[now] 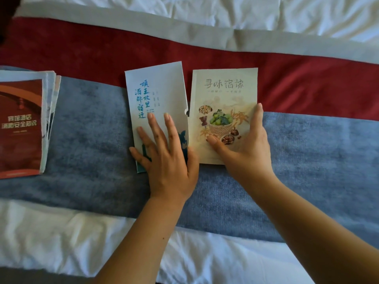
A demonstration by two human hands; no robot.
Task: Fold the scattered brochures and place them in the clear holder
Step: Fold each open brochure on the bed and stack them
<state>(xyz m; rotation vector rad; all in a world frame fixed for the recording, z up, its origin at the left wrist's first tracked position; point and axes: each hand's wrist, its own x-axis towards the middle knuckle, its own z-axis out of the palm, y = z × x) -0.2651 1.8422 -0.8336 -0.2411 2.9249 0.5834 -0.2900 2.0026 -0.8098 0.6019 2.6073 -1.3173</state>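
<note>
Bare forearms are seen entering from the lower edge, across a white duvet.

Left hand: laid flat, fingers straight and spread, pressed on the lower half of a pale paper brochure with blue brush lettering. Nothing is grasped.

Right hand: spread across a cream paper brochure with a fruit-basket picture. The thumb is pressed on the cover and the forefinger is laid straight along the right edge. Whether the remaining fingers are tucked beneath cannot be told.

Both pieces are laid side by side on a blue-grey plush runner, long axes running away from the person. The inner edges touch low down and are parted by a narrow gap higher up. Whether one creased sheet or two separate ones are shown cannot be told. The coming fold is judged to turn on that seam, which lies directly between the hands, each hand already set on its own panel.

Stack of brochures topped by a red cover: set well apart to the left, nearer the left hand.

Dark red fabric band: laid beyond the runner.

Clear holder: not seen in view.
</note>
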